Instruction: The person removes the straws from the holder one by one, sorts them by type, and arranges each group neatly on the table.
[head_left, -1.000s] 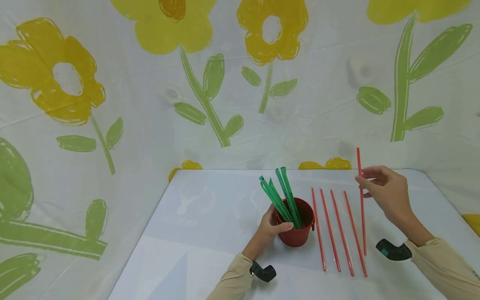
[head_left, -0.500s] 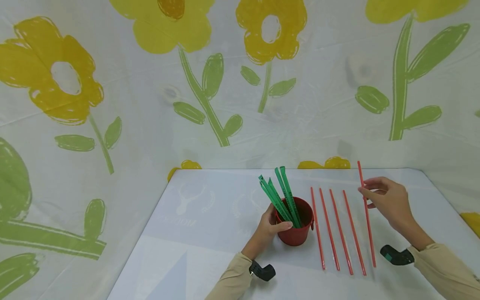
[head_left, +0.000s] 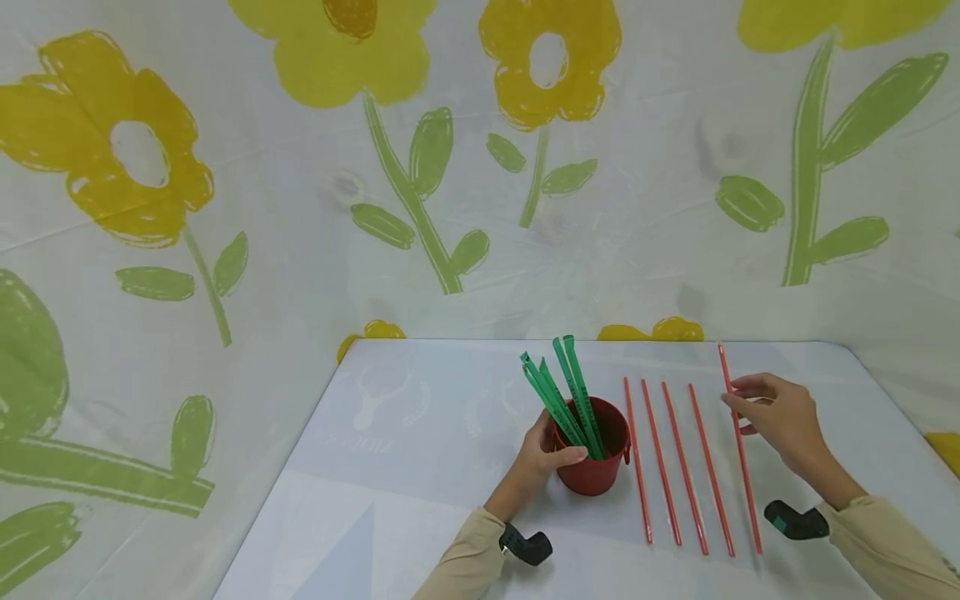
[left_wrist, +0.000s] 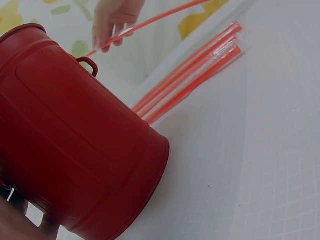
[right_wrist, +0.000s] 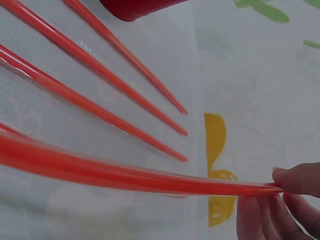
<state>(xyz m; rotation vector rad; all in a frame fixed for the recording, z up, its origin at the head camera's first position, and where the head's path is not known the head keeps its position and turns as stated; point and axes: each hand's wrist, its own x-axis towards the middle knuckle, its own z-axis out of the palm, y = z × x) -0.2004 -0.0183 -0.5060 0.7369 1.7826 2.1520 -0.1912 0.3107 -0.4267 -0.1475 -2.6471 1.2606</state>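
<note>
Red plastic is sitting in the right grip (head_left: 780,417): thumb and fingertips are pinching a slim straw (head_left: 743,467) in its upper half, parted only by its thickness. This straw is leaning slightly, its top tilting toward the worktop's far edge and its lower end pointing back toward the person; whether that end is touching the worktop (head_left: 450,492) I cannot tell. The left grip (head_left: 534,454) is wrapping round the near-left side of a red pot (head_left: 591,479), thumb lying against the front by the rim, with most of the fingers hiding behind the wall.

Four more red straws (head_left: 684,468) are lying in a row on the worktop, apart from one another, between the pot and the pinched straw. Clear wrapping is showing around some of them in the wrist views. The pot is standing upright beside the leftmost of these, its small ear (head_left: 627,456) facing that way; in the left wrist view its body is blocking part of the row. Several green sticks (head_left: 557,406) are standing in the pot, fanning out above the rim, some leaning left. A black device (head_left: 527,546) is sitting at the left wrist, another (head_left: 797,521) at the right, both by beige sleeves (head_left: 888,542). Behind the worktop a pale cloth (head_left: 637,267) with yellow flowers is hanging.

The green sticks are carrying dark print too small to read. Faint lettering (head_left: 367,444) is showing on the worktop, under a pale antlered motif; I cannot read it surely.
</note>
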